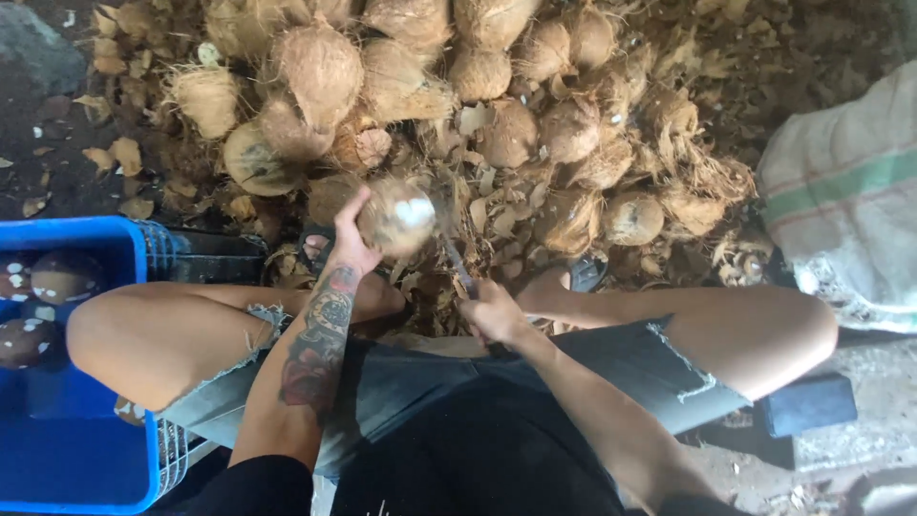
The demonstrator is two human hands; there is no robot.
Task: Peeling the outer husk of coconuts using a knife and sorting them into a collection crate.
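My left hand (351,241) grips a partly husked coconut (399,218) with a white patch showing, held out in front of my knees. My right hand (493,311) is closed around the handle of a knife (457,263), whose blade points up toward the coconut's right side. I am seated with both knees spread, in cut-off denim shorts, and my left forearm bears a tattoo.
A big heap of husked brown coconuts (430,86) and loose fibre fills the ground ahead. A blue plastic crate (86,449) at my left holds a few peeled coconuts (57,277). A white woven sack (850,191) lies at the right.
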